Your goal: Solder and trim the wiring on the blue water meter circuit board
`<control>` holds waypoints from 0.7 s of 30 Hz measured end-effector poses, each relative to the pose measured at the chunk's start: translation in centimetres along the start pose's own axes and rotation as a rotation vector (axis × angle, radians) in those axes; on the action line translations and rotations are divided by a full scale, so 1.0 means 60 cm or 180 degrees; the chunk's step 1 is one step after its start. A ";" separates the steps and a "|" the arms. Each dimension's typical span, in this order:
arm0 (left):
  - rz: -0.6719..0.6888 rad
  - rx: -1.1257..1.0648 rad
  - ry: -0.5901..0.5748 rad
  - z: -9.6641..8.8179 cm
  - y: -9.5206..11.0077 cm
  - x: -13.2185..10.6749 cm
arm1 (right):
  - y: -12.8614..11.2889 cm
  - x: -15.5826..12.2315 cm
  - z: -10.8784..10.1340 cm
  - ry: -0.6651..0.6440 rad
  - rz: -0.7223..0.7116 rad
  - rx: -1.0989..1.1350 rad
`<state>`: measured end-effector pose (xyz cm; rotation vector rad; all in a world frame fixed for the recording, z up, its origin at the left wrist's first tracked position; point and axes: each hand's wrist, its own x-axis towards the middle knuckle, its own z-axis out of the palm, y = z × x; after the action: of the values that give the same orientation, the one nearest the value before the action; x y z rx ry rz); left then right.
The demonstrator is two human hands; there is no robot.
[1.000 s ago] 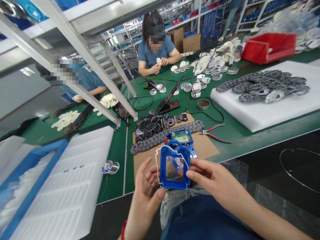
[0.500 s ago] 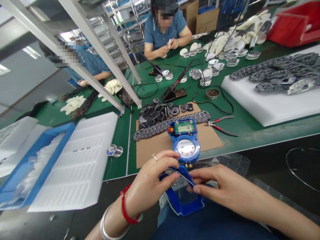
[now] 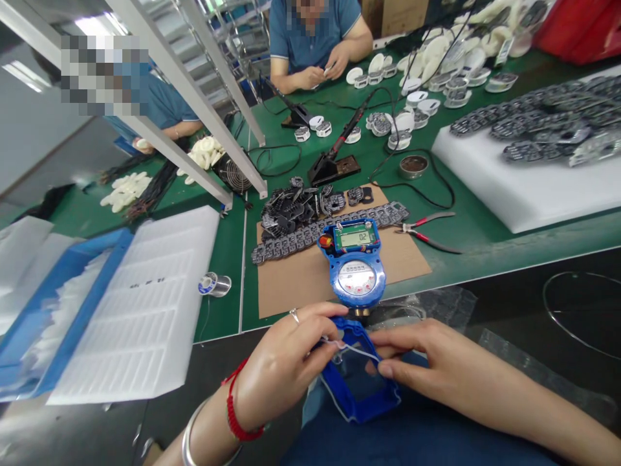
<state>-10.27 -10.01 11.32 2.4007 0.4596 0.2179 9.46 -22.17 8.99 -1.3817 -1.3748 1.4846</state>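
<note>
A blue plastic cover with a clear window (image 3: 361,388) lies on my lap. A thin white gasket cord (image 3: 356,349) runs along its top edge. My left hand (image 3: 286,366), with a ring and a red bracelet, pinches that cord at the cover's upper left. My right hand (image 3: 422,359) presses its fingertips on the cover's right side. Just beyond them a blue meter body (image 3: 355,262) with a green display and a round dial lies on brown cardboard (image 3: 295,281) at the table edge.
Rows of dark circuit boards (image 3: 310,236), red-handled pliers (image 3: 427,233), a soldering iron stand (image 3: 334,168) and a solder spool (image 3: 213,283) lie on the green table. White foam trays (image 3: 140,310) sit left, a foam pad with boards (image 3: 528,188) right. Two people work across the table.
The blue cover came down from upright in front of the meter to flat on my lap. My left hand turned over and now pinches the white cord on it.
</note>
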 end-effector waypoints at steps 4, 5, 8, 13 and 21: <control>-0.0396 -0.0403 -0.0043 -0.006 0.008 0.010 | -0.002 0.000 0.004 -0.0023 -0.0039 -0.0105; -0.0494 -0.0595 -0.0086 -0.008 0.010 0.014 | -0.003 -0.001 0.005 -0.0019 -0.0044 -0.0145; -0.0772 -0.1183 -0.0199 -0.012 0.017 0.024 | -0.003 -0.002 0.008 0.0001 -0.0036 -0.0255; -0.1098 -0.1651 -0.0265 -0.013 0.014 0.028 | -0.005 -0.005 0.009 -0.0008 -0.0018 -0.0436; -0.1010 -0.1737 -0.0467 -0.008 0.012 0.031 | -0.005 -0.005 0.009 -0.0034 0.0016 -0.0498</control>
<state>-8.50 -9.54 12.24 1.7705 0.6139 0.0177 8.92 -22.53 9.30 -1.4754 -1.5226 1.4143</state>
